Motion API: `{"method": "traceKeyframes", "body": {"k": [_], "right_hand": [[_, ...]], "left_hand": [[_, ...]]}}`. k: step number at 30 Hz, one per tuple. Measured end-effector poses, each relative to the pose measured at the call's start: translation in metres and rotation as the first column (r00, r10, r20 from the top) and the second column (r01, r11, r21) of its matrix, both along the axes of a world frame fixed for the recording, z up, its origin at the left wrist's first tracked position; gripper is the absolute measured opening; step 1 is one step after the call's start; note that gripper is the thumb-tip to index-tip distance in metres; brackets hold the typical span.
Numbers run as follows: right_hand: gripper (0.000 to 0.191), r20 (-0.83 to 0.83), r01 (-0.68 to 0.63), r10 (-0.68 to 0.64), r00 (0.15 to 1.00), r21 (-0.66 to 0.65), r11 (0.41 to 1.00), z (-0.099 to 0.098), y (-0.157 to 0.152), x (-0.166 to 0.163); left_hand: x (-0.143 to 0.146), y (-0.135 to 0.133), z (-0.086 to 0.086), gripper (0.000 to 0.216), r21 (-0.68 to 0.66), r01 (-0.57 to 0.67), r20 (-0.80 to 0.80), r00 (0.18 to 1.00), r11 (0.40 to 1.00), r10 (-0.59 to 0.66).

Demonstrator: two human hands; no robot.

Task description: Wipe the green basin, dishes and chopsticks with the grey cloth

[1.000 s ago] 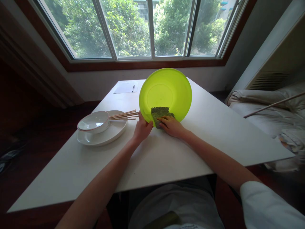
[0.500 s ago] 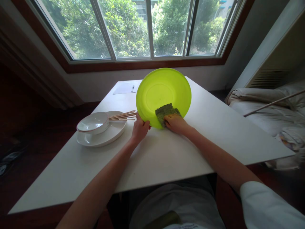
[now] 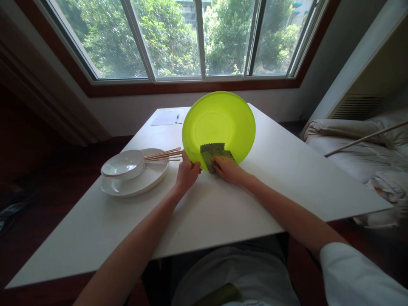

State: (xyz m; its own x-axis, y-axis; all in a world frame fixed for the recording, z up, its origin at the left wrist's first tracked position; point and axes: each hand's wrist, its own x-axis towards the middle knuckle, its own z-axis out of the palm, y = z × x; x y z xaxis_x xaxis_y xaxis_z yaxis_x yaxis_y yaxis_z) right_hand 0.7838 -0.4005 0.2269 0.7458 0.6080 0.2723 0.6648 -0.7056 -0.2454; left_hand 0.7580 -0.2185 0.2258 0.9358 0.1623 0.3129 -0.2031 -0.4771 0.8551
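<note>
A bright yellow-green plastic plate (image 3: 219, 121) stands tilted up on its near edge on the white table (image 3: 280, 170). My left hand (image 3: 188, 172) grips the plate's lower left rim, fingers closed on it. My right hand (image 3: 228, 169) presses a small dark green cloth (image 3: 212, 152) against the plate's lower inside face, fingers closed on the cloth.
To the left stand a white plate (image 3: 149, 176) with an upturned white bowl (image 3: 123, 165) on it and wooden chopsticks (image 3: 162, 155) across its rim. A sheet of paper (image 3: 165, 118) and a pen (image 3: 177, 115) lie at the far edge. Bedding (image 3: 350, 136) lies right.
The cloth under my right hand slid right across the plate's lower face, then back left. My left hand kept its hold on the rim; the plate shifted slightly.
</note>
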Motion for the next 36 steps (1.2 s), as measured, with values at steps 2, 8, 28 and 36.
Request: {"method": "traceKeyframes", "body": {"k": [2, 8, 28, 36], "right_hand": [[0.02, -0.001, -0.017, 0.017, 1.0, 0.019, 1.0, -0.001, 0.002, -0.001], [0.024, -0.005, 0.048, -0.049, 0.999, -0.137, 0.989, 0.005, -0.01, 0.005], [0.026, 0.006, 0.053, -0.053, 0.999, -0.15, 0.987, 0.005, -0.004, -0.002], [0.028, -0.009, 0.043, -0.046, 0.999, -0.187, 0.981, 0.01, -0.005, -0.003]], "left_hand": [[0.0, 0.0, 0.0, 0.05, -0.004, -0.005, 0.002, 1.0, 1.0, 0.005], [0.0, 0.001, -0.001, 0.051, -0.002, 0.01, 0.013, 1.0, 1.0, -0.01], [-0.001, -0.002, 0.002, 0.051, 0.024, -0.013, 0.003, 1.0, 1.0, 0.013], [-0.001, -0.002, 0.0, 0.052, 0.026, -0.024, 0.015, 1.0, 0.999, 0.023]]}}
